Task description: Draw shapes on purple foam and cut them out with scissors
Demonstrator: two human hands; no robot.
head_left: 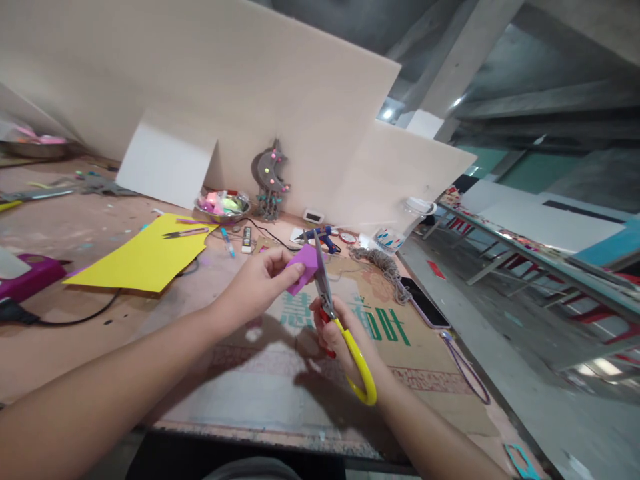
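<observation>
A small piece of purple paper or foam sheet [303, 268] is pinched between the thumb and fingers of my left hand [273, 273]. My right hand [345, 337] grips scissors [359, 363] with yellow and red handles, the blades pointing up and away from me. The blades stand right at the purple piece's right edge; whether they are cutting into it I cannot tell. Both hands are held above a cardboard sheet [250, 393] with green printed characters. Behind the purple piece lies a blue glue gun [327, 239] on the table.
Yellow sheet [145, 257] with thread snips [186, 233] lies left. Farther back are a bowl of colourful bits [225, 205], a moon-shaped ornament [270, 172] and a white board [167, 160]. Grey yarn [387, 267], a phone [425, 303] and a plastic jar [405, 223] line the right side.
</observation>
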